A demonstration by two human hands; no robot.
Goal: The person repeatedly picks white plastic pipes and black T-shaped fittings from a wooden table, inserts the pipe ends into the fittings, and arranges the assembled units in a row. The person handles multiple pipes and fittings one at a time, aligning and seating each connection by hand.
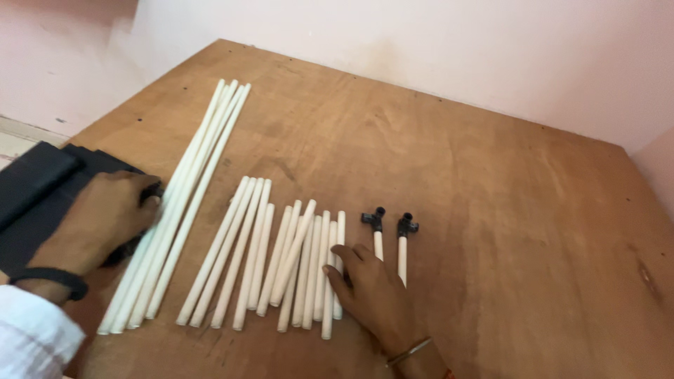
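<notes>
Resting flat, right hand (372,291) lies fingers spread on the short white tubes (309,267), fingertips touching the rightmost 2 or 3. Nothing pinched; hand is open, not clamped.

Left hand (105,217) is curled at the edge of the black case (35,196), fingers closed around a small black fitting (152,191) just beside the long tubes (182,210). Grip looks together, though the fitting is mostly hidden by the fingers.

Layout on the wooden tabletop (456,175):
- long tubes, a bundle of about 5, running diagonally, left of centre
- mid-length tubes (235,253), about 5, beside them
- short tubes, about 7, one lying crossed over its neighbours
- 2 tubes with black fittings already on top (390,238), just right of the right hand, apart from the loose stock

Step, as I read it: fitting in one hand, tube being selected with the other. Joining them would call for lifting 1 short tube clear of the row and lining its end up with the fitting's socket.

Case: contents not visible; cannot tell what's inside.
</notes>
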